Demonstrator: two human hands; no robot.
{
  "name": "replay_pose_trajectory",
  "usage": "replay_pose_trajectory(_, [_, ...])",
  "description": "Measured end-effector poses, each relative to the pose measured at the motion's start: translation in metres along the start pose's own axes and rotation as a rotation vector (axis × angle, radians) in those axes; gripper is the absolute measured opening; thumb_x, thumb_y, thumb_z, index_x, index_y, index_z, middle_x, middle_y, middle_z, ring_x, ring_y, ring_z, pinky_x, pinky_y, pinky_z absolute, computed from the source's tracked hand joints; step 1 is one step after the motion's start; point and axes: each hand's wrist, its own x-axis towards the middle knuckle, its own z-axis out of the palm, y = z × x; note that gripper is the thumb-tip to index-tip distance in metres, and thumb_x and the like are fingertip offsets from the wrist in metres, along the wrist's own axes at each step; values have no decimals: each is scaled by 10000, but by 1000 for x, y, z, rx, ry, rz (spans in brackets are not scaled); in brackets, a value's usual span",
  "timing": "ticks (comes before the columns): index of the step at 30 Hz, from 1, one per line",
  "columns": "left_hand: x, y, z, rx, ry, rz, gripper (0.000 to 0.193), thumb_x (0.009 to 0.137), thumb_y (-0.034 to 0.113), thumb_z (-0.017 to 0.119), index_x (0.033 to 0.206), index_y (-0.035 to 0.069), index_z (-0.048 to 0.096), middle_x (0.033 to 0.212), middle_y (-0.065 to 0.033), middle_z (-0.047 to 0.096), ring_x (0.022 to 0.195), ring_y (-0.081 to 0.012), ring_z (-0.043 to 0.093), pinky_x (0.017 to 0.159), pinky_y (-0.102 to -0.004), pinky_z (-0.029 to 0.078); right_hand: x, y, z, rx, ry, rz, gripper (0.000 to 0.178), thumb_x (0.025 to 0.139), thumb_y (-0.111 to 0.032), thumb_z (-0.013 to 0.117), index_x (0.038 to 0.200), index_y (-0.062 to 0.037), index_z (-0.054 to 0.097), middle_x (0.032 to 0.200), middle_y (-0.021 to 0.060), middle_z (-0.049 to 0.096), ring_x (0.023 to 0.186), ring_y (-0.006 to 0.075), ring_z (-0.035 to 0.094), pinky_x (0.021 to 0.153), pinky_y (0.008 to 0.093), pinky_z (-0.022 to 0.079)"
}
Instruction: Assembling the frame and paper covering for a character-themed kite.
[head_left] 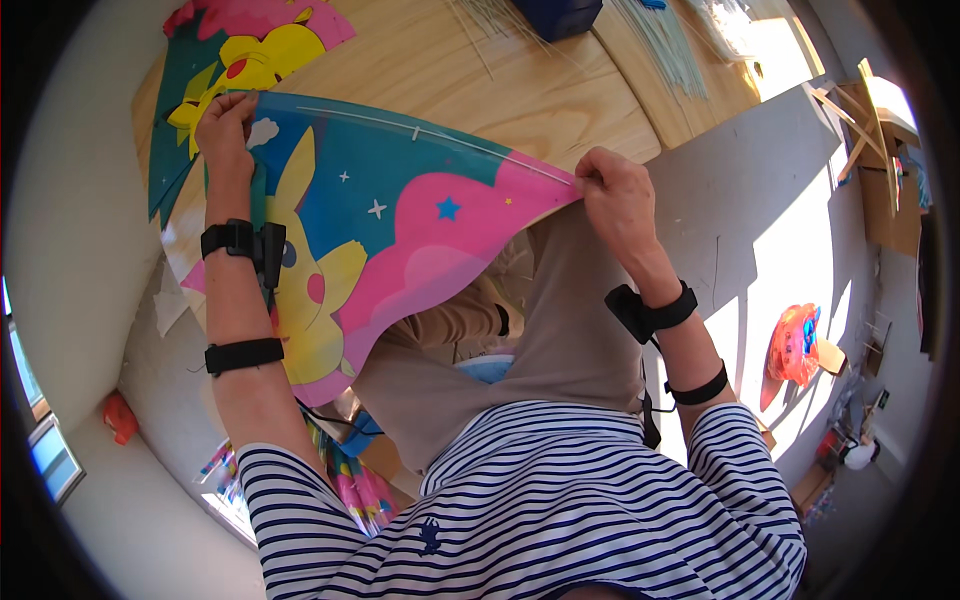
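Tabletop (560, 85), printed sheet (350, 215) between hands (228, 130) (616, 192)

The sheet (400, 220) spans from the left hand (228, 125) at its left corner to the right hand (615, 190) at its right corner, with a rod (415, 131) along its far edge. Beyond the sheet is the table (560, 100), bearing a second sheet (190, 60) behind its left end and a bundle of sticks (665, 50) beyond its right corner. The person's legs (570, 290) are on its near side; a bag (795, 345) lies well to its right.
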Motion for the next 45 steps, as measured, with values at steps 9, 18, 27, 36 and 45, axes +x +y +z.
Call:
replay_pose_trajectory(9, [0,-2,3,31,2,-11,149,790,17,802,892,41,696,739,16,617,600,-57,501,521,-201,329,1,1,5,-83,30,-81,85,784,-54,613,854,-81,652,827,130,665,815,358,650,704,449,498])
replay_pose_trajectory(18, [2,-4,1,33,26,-5,148,785,27,811,885,46,703,747,14,628,621,-64,521,536,-202,341,-4,-11,-3,-52,28,-168,193,779,24,587,892,-110,668,790,125,611,771,346,629,676,440,489])
replay_pose_trajectory(27, [1,-3,3,43,21,-13,159,785,23,807,900,49,701,751,16,625,637,-66,526,544,-205,347,-5,-1,4,-14,34,-181,154,787,19,597,866,-84,681,795,128,620,781,343,634,687,436,501])
replay_pose_trajectory(36, [3,-4,3,60,41,-23,161,782,24,807,902,46,702,749,14,626,622,-67,520,537,-205,343,-2,-2,8,-23,38,-197,127,791,15,599,848,-72,673,800,128,623,778,346,637,679,436,504])
replay_pose_trajectory(45, [7,-8,2,39,7,-9,159,783,13,800,901,40,697,759,6,635,622,-70,527,534,-207,348,-2,1,14,-69,73,-249,93,775,2,633,827,-67,667,798,123,616,776,346,635,672,439,506])
